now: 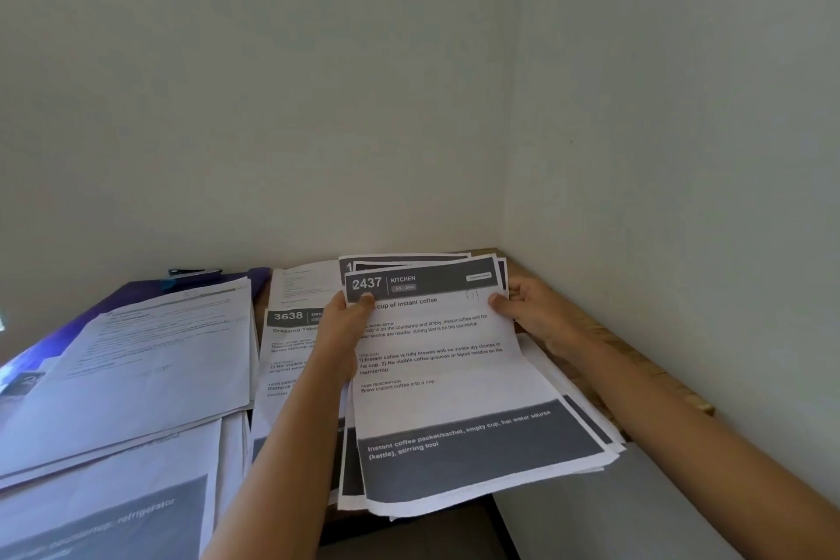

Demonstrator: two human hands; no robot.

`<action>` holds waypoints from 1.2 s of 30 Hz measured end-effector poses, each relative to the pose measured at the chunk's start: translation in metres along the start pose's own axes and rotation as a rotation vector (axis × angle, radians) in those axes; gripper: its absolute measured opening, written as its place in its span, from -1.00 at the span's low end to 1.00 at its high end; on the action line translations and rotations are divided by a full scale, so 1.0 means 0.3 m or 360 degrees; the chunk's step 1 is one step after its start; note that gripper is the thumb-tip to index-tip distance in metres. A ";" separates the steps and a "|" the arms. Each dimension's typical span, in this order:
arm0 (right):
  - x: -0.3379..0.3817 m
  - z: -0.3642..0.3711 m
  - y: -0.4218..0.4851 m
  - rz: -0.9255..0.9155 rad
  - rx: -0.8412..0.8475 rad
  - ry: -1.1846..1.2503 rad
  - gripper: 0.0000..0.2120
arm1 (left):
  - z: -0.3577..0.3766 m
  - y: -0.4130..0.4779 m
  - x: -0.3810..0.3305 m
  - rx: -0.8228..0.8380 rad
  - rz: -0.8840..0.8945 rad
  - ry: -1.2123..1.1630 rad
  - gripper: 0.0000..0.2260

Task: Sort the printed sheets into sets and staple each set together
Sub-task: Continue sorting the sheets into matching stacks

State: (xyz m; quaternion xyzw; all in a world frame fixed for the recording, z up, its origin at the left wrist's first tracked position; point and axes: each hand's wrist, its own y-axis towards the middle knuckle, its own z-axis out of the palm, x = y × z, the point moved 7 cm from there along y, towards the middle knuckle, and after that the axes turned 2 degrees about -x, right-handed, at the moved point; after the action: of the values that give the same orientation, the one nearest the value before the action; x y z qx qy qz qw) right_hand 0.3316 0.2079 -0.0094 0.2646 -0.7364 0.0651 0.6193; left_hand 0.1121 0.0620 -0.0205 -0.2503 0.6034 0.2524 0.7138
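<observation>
Wooden desk (636, 359) sits in a pale wall (272, 105) corner at one o'clock; left hand (345, 323) and right hand (536, 314) pinch the sheet stack (454, 377); loose papers (150, 355) at nine.

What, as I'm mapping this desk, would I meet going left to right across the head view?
In order: pile of text sheets → sheet 3638 → left hand → sheet 2437 → right hand.
</observation>
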 end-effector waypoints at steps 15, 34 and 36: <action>-0.027 0.004 -0.022 0.0070 0.0232 -0.0235 -0.63 | -0.006 0.027 0.021 0.0204 -0.0214 0.0166 -0.78; 0.016 -0.028 -0.006 -0.0100 0.0094 -0.0098 -0.91 | -0.006 0.014 0.002 0.0134 -0.0060 0.0223 -0.85; 0.050 -0.005 -0.035 -0.0299 0.0287 -0.0317 -0.95 | -0.010 0.016 0.003 0.0109 -0.0059 0.0219 -0.86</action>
State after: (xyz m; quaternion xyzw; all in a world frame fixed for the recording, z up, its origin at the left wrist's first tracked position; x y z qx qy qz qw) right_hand 0.3364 0.1949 0.0026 0.3919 -0.7573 0.0461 0.5204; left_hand 0.1070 0.0636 -0.0220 -0.2535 0.6545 0.2007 0.6834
